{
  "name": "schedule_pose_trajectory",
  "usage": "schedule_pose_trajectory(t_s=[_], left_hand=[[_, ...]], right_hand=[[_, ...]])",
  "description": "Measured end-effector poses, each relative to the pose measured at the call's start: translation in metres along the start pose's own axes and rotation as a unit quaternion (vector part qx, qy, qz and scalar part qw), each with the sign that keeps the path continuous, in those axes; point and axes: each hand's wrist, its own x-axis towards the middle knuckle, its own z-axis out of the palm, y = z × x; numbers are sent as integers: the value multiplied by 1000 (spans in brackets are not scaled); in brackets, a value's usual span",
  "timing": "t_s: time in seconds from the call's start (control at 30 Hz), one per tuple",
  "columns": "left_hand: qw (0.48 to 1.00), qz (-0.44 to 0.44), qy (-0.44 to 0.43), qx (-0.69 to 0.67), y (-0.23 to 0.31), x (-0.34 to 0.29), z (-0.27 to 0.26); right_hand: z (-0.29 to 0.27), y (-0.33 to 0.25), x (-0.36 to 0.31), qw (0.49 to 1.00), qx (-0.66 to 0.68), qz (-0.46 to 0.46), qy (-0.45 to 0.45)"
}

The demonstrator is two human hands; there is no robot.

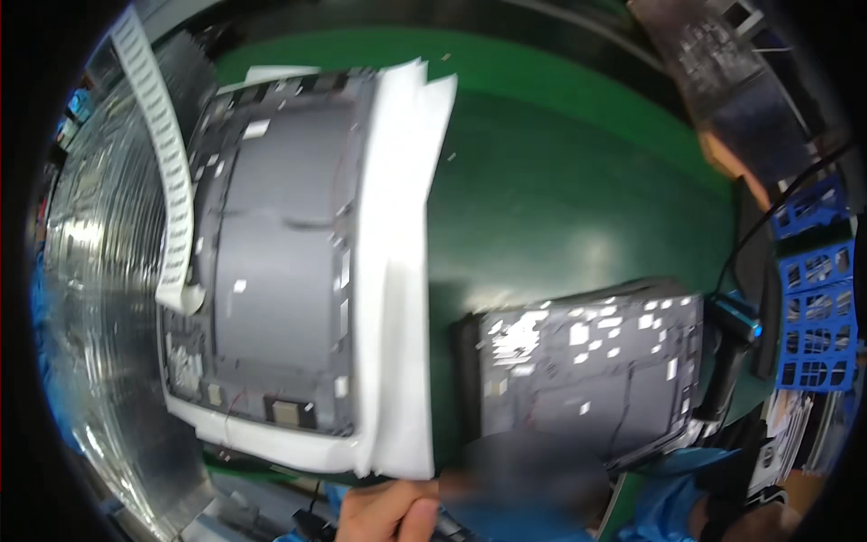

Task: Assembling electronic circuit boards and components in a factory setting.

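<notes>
A large grey device back panel (271,253) lies open on a white foam sheet (397,271) on the green work surface (560,181). To its right sits a smaller dark grey panel (587,370) with several white stickers. My left hand (388,510) is at the lower edge, just below the foam sheet's front corner, with its fingers curled and a dark object beside it. Whether it grips that object is unclear. Of my right hand (784,519) only a small part shows in the lower right corner, behind a black wrist band and a blue sleeve (673,501).
A long strip of white labels (167,154) hangs down over the large panel's left edge. A shiny metal surface (99,298) runs along the left. A black hand tool with a blue tip (733,348) and a blue crate (817,298) stand at the right. Another person's arm (722,158) shows at the top right.
</notes>
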Motion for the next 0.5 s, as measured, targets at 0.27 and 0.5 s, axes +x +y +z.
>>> schedule_pose_trajectory(t_s=[0.27,0.5], left_hand=[[993,-3,82,-80,-9,-13,0],[998,19,47,-36,8,28,12]], right_hand=[[-1,-12,8,997,-1,-70,-17],[-52,-38,-1,990,88,-61,-96]])
